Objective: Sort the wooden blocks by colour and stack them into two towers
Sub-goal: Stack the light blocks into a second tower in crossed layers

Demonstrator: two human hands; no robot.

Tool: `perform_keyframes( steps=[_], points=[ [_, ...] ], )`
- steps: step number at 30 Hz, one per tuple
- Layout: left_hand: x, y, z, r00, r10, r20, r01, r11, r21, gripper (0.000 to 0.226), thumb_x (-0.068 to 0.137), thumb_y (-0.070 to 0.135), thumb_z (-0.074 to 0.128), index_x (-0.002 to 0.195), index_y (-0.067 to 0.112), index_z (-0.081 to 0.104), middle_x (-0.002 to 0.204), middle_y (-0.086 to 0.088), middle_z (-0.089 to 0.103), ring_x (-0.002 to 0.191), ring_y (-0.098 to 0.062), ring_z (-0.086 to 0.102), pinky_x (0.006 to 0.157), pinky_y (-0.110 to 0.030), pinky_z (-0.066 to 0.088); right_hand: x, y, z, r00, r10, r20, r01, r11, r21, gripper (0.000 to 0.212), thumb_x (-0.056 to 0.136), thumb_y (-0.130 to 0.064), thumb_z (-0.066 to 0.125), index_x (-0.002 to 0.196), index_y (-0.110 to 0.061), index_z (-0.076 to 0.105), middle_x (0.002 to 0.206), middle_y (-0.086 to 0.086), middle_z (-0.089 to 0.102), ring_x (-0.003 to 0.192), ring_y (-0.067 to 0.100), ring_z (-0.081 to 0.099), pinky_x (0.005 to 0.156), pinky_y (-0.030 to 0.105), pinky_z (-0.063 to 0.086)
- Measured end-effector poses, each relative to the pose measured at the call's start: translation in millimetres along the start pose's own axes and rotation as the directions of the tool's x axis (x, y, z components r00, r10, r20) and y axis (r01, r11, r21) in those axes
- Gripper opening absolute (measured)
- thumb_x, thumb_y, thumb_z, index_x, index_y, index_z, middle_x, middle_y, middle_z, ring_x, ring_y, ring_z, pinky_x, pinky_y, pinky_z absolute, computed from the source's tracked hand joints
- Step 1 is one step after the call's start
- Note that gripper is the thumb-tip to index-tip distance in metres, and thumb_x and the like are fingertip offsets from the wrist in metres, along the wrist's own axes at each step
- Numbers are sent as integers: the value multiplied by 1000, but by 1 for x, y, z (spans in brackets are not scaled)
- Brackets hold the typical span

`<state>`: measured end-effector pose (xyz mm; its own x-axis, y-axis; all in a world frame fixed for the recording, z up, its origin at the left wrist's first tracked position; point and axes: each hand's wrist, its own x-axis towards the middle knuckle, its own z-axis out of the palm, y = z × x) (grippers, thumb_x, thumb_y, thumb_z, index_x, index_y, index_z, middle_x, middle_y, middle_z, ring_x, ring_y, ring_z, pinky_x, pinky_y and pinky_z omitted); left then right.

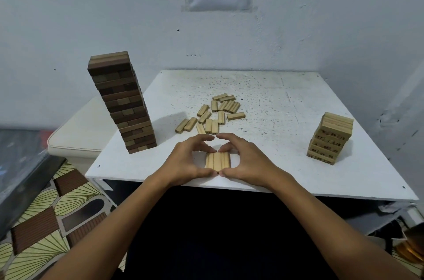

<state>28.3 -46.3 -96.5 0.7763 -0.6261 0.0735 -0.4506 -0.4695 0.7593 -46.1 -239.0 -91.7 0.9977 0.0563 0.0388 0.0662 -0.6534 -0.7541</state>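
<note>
Three light wooden blocks (217, 161) lie side by side near the table's front edge. My left hand (189, 160) and my right hand (245, 158) curl round this group from either side, fingertips and thumbs nearly meeting. A tall dark brown tower (121, 103) stands at the table's left, with lighter blocks on top. A short light tower (330, 138) of numbered blocks stands at the right. Several loose light blocks (213, 113) are scattered at the table's middle.
The white table (275, 101) is pushed into a corner of white walls. A cream cushioned seat (80, 133) sits left of it, close behind the dark tower. A patterned floor mat (46, 222) lies lower left.
</note>
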Motion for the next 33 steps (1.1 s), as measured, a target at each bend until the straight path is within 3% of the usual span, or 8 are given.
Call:
perform_keyframes(
  steps=[4, 6, 8, 13, 18, 24, 33],
  points=[
    [6, 10, -3, 999, 51, -14, -51, 998, -22, 78, 51, 46, 83, 123, 34, 54, 104, 17, 71, 108, 7, 59, 84, -7, 38, 0, -6, -12, 1000, -18, -9, 18, 1000, -15, 80, 70, -21, 78, 138, -40, 40, 114, -12, 62, 107, 4, 54, 90, 19, 41],
    [14, 21, -6, 995, 99, -28, -100, 994, -34, 76, 51, 42, 85, 120, 27, 56, 102, 15, 72, 105, 7, 60, 79, -2, 37, 0, -11, -26, 999, -36, -38, 35, 999, -35, 79, 71, -18, 77, 139, -37, 41, 114, -11, 62, 93, -3, 53, 76, 9, 37],
    [24, 35, -11, 990, 139, -37, -140, 989, -44, 73, 52, 35, 87, 118, 25, 56, 100, 13, 72, 102, 6, 61, 77, -1, 37, -1, -17, -43, 996, -54, -74, 51, 998, -49, 78, 72, -18, 78, 139, -35, 42, 114, -9, 63, 94, -1, 54, 71, 7, 36],
    [62, 81, -16, 966, 259, -19, -259, 964, -64, 75, 49, 45, 82, 117, 25, 57, 98, 15, 73, 104, 0, 63, 84, -10, 43, -8, -24, -94, 978, -63, -197, 44, 994, -100, 75, 71, -22, 81, 134, -37, 44, 114, -9, 63, 105, 8, 56, 87, 19, 45],
    [103, 127, 6, 937, 343, 63, -339, 939, -65, 72, 53, 35, 86, 117, 23, 56, 101, 14, 73, 105, 3, 62, 89, -23, 43, -27, -7, -142, 949, -16, -316, -22, 993, -118, 72, 68, -27, 82, 129, -40, 46, 109, -14, 64, 108, 5, 58, 95, 30, 47],
    [144, 162, 53, 900, 394, 184, -385, 919, -84, 65, 62, 18, 91, 116, 26, 56, 103, 9, 73, 104, 5, 61, 85, -24, 42, -59, 27, -179, 910, 85, -405, -124, 990, -70, 68, 68, -21, 82, 125, -37, 50, 107, -10, 65, 110, 2, 57, 86, 18, 44],
    [166, 185, 87, 869, 411, 277, -400, 911, -96, 70, 65, 15, 88, 121, 29, 48, 107, 8, 72, 107, 1, 60, 82, -19, 43, -80, 55, -200, 877, 155, -455, -214, 973, -81, 72, 68, -23, 85, 130, -32, 49, 109, -10, 67, 113, 7, 56, 100, 37, 45]
  ],
)
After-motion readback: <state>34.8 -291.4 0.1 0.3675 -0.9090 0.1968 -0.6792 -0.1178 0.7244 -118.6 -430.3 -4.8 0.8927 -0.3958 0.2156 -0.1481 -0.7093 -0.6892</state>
